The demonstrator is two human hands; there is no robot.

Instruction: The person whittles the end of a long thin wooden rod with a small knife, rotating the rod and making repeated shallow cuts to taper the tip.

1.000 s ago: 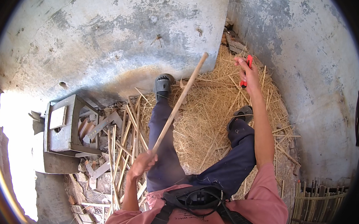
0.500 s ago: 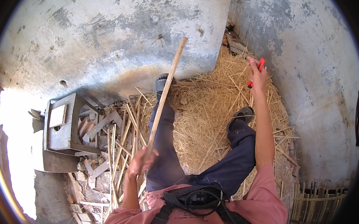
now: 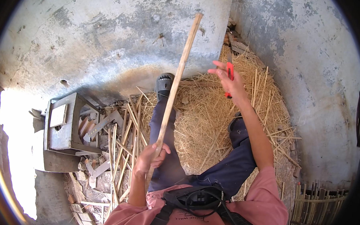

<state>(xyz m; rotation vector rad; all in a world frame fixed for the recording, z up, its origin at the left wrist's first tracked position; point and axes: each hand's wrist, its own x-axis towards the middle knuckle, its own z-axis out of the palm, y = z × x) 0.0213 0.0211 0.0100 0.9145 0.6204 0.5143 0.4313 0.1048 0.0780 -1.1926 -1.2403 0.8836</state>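
Observation:
My left hand (image 3: 149, 158) is wrapped round the lower part of a long pale bamboo strip (image 3: 177, 80). The strip slants up and slightly right, its far end in front of the grey wall. Farther off on the right, my right hand (image 3: 236, 87) holds a red utility knife (image 3: 230, 70) against the palm, its blade pointing away from me. Some fingers of that hand stretch out to the left, toward the strip but apart from it. Between my legs, straw and thin shavings (image 3: 199, 129) cover the floor.
Several bamboo strips (image 3: 114, 162) lie beside my left leg, among rubble. A wooden box-like frame (image 3: 72, 142) stands at the left by a bright opening. Weathered walls (image 3: 111, 29) close in ahead and right. A bundle of upright sticks (image 3: 318, 207) is at the lower right.
My right hand has swung left toward the strip with the utility knife. My left hand has moved a little up and right, and the strip's far end has risen rightward.

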